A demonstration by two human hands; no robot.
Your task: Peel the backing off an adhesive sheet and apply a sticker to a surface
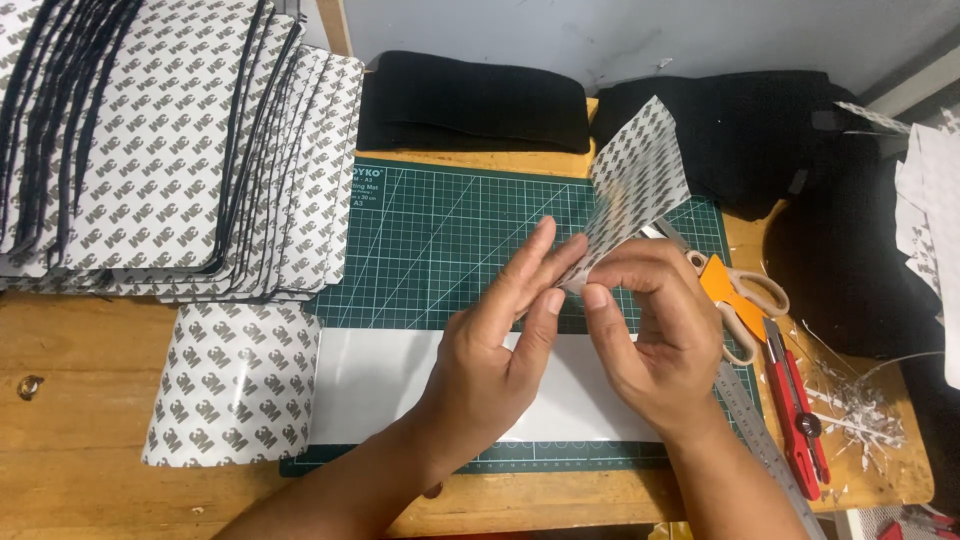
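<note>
- The left hand point(500, 350) and the right hand point(655, 335) are meeting over the green mat point(440, 240).
- Both hands are holding one small sheet point(638, 180) with a grey pattern on it.
- The sheet is sticking up in the air, above the mat, and tilting to the right.
- The right thumb and finger are pinching the bottom corner of the sheet.
- The left fingers point(545, 260) are lying flat against the same corner, with the thumb pressing close by.
- A white strip point(380, 390) is lying flat on the mat, under the hands.
- A curled sheet point(232, 395) with the same pattern is lying at the left end of the strip, partly on the wooden table point(70, 400).
- A big stack point(170, 140) of patterned sheets is lying at the top left.
- Scissors point(745, 295) with pale handles are lying just right of the hands.
- A red knife point(795, 400) and a metal ruler point(760, 440) are lying side by side near the right wrist.
- Paper scraps point(860, 410) are lying at the right edge of the table.
- Black cloth point(475, 100) is lying behind the mat.
</note>
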